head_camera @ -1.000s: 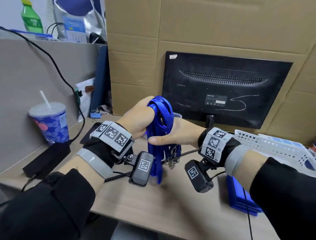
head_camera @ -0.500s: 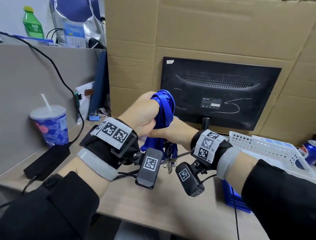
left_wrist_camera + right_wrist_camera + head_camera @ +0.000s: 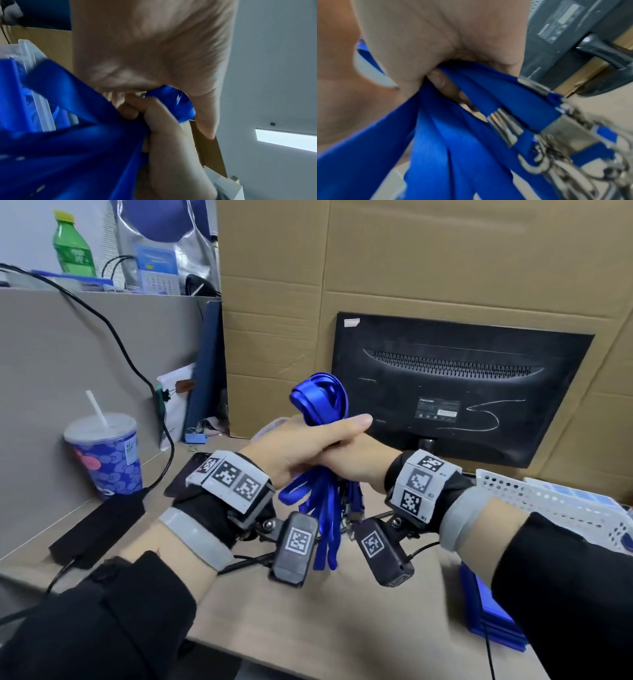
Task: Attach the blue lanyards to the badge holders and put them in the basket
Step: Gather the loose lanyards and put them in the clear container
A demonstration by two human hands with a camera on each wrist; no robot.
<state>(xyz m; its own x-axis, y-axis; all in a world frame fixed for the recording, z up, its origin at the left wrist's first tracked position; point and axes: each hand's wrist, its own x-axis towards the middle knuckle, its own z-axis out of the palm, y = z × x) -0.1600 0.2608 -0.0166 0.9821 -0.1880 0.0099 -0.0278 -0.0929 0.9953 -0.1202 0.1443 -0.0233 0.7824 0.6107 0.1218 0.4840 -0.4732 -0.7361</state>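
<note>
Together, both hands clutch a bundle of blue lanyards (image 3: 323, 494) above the bench (image 3: 308, 621), in front of the black monitor (image 3: 459, 392). The left hand (image 3: 301, 446) wraps over the right hand (image 3: 356, 460), each grip curled tight round the straps; metal clips (image 3: 556, 155) dangle below. Right of the monitor, a white basket (image 3: 534, 501) holds blue-and-clear items, too indistinct to identify. Left of it stands a lidded cup (image 3: 106, 457) with a straw.
</note>
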